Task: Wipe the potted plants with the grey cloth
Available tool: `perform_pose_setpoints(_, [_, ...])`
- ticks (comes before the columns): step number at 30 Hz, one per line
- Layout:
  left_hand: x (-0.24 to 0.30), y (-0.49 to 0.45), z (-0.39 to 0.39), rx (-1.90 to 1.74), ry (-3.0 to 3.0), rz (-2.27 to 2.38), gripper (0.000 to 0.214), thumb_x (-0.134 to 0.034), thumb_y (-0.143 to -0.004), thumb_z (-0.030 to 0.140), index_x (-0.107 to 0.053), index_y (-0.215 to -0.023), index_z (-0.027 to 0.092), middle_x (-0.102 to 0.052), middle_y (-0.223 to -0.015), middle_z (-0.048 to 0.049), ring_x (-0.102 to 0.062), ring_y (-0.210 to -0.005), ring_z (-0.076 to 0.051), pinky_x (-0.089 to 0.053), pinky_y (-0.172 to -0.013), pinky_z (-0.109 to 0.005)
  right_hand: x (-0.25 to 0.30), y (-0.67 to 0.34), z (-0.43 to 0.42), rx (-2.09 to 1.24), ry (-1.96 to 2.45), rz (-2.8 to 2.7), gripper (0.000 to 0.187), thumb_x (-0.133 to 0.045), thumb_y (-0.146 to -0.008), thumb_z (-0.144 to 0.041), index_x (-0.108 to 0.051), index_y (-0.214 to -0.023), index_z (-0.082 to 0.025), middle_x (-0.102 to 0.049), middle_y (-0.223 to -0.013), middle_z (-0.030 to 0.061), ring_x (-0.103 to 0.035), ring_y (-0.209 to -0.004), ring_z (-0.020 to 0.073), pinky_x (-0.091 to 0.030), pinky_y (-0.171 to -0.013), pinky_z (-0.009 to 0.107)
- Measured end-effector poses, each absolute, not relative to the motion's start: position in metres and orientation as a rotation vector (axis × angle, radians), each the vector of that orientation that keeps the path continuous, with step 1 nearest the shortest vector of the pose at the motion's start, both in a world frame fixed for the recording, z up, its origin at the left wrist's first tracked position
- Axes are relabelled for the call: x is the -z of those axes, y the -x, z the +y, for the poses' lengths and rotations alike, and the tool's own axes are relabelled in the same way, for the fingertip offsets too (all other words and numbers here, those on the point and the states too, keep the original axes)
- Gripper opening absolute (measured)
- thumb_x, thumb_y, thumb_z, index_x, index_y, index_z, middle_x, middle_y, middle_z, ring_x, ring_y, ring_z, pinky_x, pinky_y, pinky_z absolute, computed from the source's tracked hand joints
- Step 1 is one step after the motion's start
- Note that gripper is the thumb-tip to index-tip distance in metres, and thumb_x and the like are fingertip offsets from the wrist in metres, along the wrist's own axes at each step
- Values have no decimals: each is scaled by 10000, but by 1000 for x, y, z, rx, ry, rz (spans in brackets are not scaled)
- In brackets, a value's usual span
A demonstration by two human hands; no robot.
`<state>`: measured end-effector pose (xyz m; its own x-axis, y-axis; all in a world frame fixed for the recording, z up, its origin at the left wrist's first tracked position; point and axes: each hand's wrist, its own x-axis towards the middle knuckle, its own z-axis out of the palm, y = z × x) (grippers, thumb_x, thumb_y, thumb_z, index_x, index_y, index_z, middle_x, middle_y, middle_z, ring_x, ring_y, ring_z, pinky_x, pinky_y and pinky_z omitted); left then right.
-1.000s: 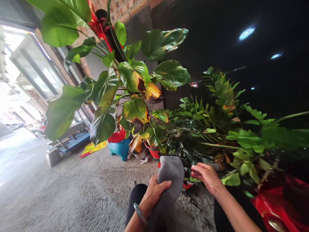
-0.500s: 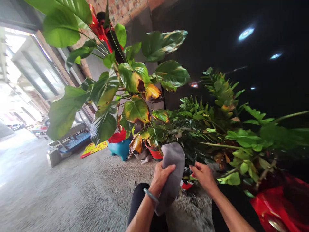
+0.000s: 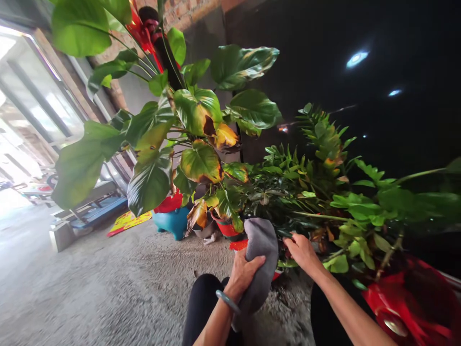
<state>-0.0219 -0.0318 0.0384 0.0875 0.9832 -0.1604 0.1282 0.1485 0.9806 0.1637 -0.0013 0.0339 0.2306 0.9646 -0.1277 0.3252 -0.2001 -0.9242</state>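
Observation:
A grey cloth (image 3: 262,259) hangs folded from my left hand (image 3: 245,271), its thumb pressed on the fabric and a bangle on the wrist. To the right of the cloth, my right hand (image 3: 301,250) is closed at the edge of the low foliage, its fingertips pinching a dark green leaf (image 3: 284,233). Part of the pinch is hidden behind the fingers. Dense green plants (image 3: 288,187) spread just beyond both hands. A red pot (image 3: 226,227) stands beyond the cloth, with another red rim (image 3: 238,245) partly covered by it.
A tall plant with broad, partly browned leaves (image 3: 201,161) rises ahead. Left of the pots are a blue planter (image 3: 171,222), a yellow sheet (image 3: 129,222) and a blue-decked trolley (image 3: 101,212). A shiny red wrapping (image 3: 410,307) lies at lower right on the rough concrete floor (image 3: 118,288).
My right hand has moved up slightly, to the dark leaf. The cloth in my left hand has shifted a little right and down, and the view has turned slightly right.

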Motion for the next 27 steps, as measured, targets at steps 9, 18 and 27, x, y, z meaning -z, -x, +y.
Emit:
perform_pose_setpoints(9, [-54, 9, -35, -977, -1203, 1228, 246, -740, -552, 362, -670, -647, 147, -622, -562, -2, -531, -539, -145, -422, -516, -258, -48, -168, 1, -1097, 1565, -901, 304, -566, -659, -516, -549, -552, -233, -636, -558, 21, -577, -453, 171, -402, -389, 266])
perform_pose_setpoints(18, [-138, 35, -32, -1538, -688, 986, 546, -846, -443, 375, -668, -919, 174, -728, -727, -4, -636, -552, -150, -496, -505, -231, -20, -165, -18, -1121, 1412, -704, 340, -611, -465, -553, -587, -493, -215, -575, -460, 1, -487, -367, 121, -365, -366, 257])
perform_pose_setpoints(27, [-35, 34, -71, -828, -852, 1028, 395, -846, -497, 398, -729, -736, 106, -702, -604, -45, -617, -541, -161, -479, -534, -250, -12, -165, -36, -1315, 1388, -712, 309, -747, -497, -444, -575, -437, -195, -587, -425, -5, -490, -343, 112, -335, -330, 217])
